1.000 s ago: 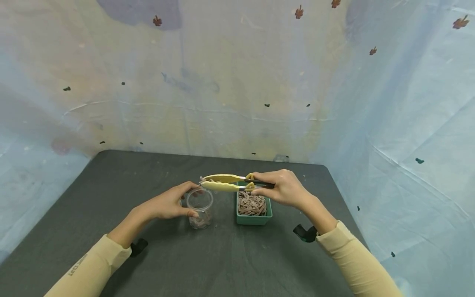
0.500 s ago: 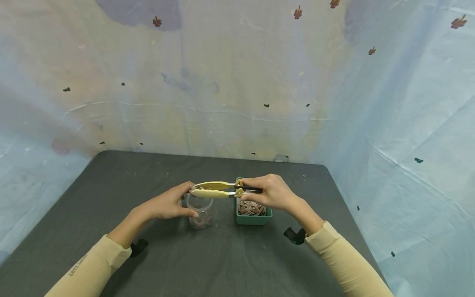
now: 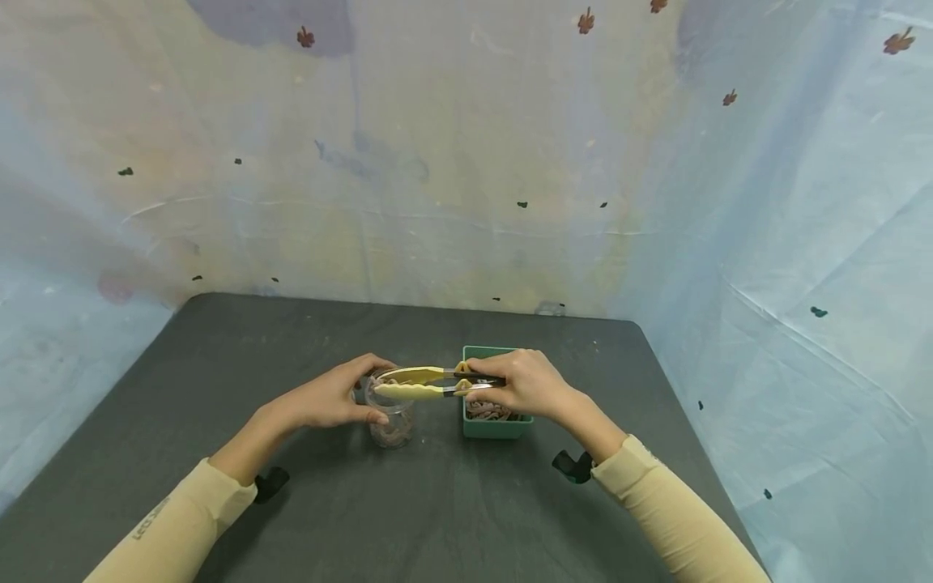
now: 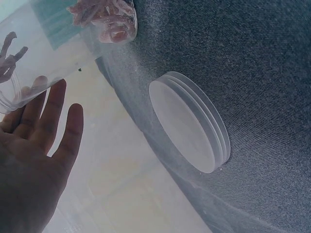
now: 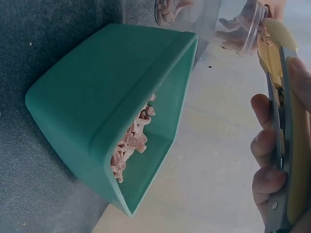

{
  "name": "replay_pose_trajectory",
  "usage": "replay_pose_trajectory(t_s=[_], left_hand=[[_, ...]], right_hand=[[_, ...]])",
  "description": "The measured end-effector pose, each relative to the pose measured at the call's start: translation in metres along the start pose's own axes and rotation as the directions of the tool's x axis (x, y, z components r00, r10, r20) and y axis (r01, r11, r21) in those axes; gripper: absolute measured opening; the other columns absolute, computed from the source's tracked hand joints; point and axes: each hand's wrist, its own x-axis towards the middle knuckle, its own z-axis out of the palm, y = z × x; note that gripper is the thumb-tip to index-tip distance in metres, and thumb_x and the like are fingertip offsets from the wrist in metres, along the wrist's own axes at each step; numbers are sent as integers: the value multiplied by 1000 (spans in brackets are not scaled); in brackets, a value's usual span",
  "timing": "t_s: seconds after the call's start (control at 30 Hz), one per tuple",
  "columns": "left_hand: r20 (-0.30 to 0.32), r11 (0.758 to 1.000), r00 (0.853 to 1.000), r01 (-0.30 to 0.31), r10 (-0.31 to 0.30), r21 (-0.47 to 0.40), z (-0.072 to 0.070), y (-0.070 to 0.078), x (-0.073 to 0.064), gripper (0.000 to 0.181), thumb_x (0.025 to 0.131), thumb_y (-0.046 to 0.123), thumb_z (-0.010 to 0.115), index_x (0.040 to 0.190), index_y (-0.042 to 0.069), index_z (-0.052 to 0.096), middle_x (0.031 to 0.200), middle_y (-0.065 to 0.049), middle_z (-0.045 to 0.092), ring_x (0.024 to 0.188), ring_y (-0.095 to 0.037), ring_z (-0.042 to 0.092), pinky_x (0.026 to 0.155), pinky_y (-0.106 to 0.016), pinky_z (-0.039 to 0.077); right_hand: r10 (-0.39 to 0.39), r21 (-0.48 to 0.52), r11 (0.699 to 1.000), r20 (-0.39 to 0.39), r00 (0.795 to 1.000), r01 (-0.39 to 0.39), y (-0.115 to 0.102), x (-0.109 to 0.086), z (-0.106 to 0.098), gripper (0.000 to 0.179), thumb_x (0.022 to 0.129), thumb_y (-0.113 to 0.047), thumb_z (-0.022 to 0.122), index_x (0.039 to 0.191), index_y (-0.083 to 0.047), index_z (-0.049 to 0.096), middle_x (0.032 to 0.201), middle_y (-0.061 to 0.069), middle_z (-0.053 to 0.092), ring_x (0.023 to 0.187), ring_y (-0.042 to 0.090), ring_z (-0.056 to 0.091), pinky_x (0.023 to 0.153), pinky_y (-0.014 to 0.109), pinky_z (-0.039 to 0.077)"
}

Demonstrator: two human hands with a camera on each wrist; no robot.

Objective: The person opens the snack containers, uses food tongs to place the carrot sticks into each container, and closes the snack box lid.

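My left hand holds a clear plastic jar near its rim, thumb in front and fingers behind. Pinkish-brown strips lie in the jar's bottom; other strips show just inside its mouth in the left wrist view. My right hand grips a pair of tongs with yellow tips and dark handles, held level. The tong tips are right at the jar's mouth, with strips at them. A green rectangular container of similar strips stands below my right hand, which partly covers it.
A translucent round lid lies on the dark table beyond the jar, hidden in the head view. Plastic sheeting hangs behind the table and along its sides. Dark straps show at both wrists.
My right hand and the tongs have moved left and lower, from above the jar's rim to its mouth. Strips have entered the jar's top. The left hand and jar stay put.
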Motion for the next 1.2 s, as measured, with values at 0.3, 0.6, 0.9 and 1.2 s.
replay_pose_trajectory(t_s=[0.3,0.6,0.9,1.2], left_hand=[[18,999,1000,-24,25,-27,1,-1,6,80,88,41,85,151,12,44,142,-8,53,132,-33,53,104,-62,46],[32,1000,999,-25,25,-13,1,-2,14,84,87,48,84,151,10,44,147,-12,51,137,-38,49,106,-63,44],[7,999,999,-34,34,7,-1,-9,11,82,87,49,83,151,15,45,147,-11,51,138,-40,49,106,-63,45],[-5,999,999,-45,45,-5,-3,-10,5,82,88,50,82,151,14,44,146,-14,50,136,-42,49,104,-63,46]], right_hand=[[32,-31,999,12,999,-32,-3,-6,-4,54,92,-33,80,138,-6,68,123,8,75,55,4,58,47,18,33],[102,-37,994,-27,994,-103,-3,-18,-10,56,91,-33,82,139,-7,68,119,7,77,55,2,55,50,19,36],[175,-45,983,-72,982,-179,8,-43,-30,56,91,-31,82,139,-5,68,121,12,75,54,-2,50,51,22,40],[280,-132,952,19,960,-275,27,-73,-54,59,91,-37,80,141,-7,66,120,11,76,53,-2,43,48,23,34]])
